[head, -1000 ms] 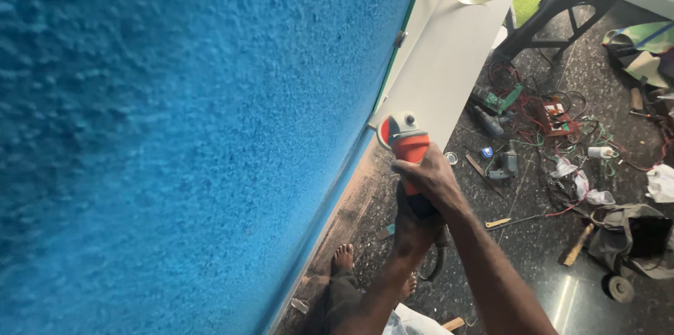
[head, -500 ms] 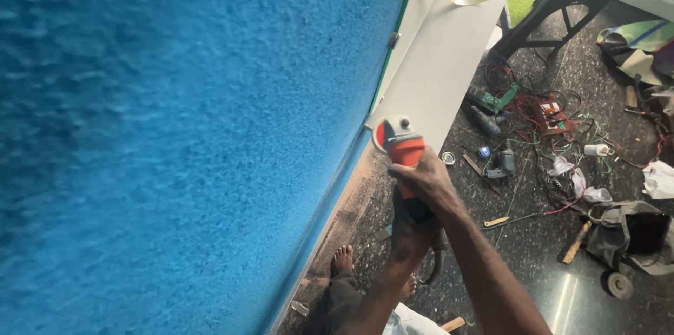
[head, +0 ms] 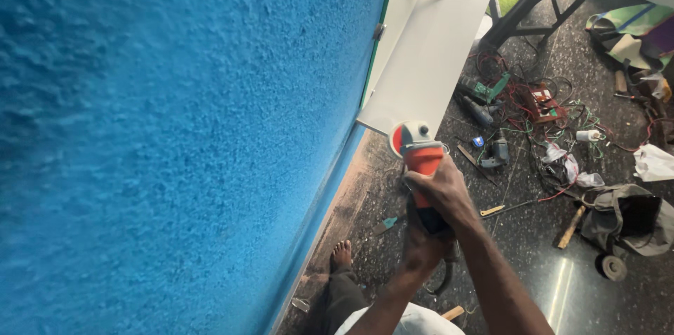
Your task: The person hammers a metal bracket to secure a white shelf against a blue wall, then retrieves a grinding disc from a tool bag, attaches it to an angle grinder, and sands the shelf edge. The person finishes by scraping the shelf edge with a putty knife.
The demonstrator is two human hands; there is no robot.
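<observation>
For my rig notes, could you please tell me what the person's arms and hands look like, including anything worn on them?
Both forearms are bare, with no sleeves showing. The right hand and the left hand are ungloved. No watch, ring or band can be seen on either wrist.

The wall [head: 175, 145] looked rough, matt blue plaster; the white board [head: 428, 47] was smooth and matt; the grinder [head: 421, 159] had glossy orange plastic; the dark floor [head: 562, 293] shone, polished

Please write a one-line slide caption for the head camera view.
Both hands, right ahead of left, hold an orange angle grinder against a white panel.
</observation>
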